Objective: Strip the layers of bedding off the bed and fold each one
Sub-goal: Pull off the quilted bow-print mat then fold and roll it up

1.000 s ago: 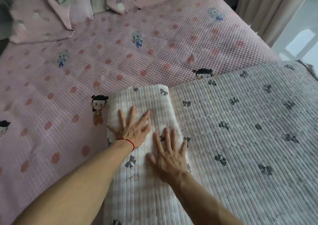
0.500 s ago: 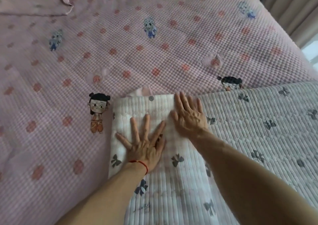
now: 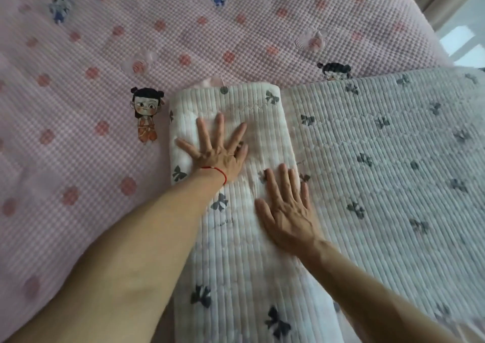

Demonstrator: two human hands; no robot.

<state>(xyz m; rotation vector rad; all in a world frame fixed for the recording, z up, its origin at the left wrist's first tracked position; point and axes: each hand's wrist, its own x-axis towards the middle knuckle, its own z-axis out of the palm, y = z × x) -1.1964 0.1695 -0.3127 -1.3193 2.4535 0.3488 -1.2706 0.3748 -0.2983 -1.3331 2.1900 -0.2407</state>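
Both hands (image 3: 217, 153) flat on folded quilt (image 3: 236, 237)

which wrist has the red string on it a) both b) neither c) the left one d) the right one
c: the red string circles the wrist of the left hand, which lies flat on the folded white quilt; the right hand has a bare wrist.
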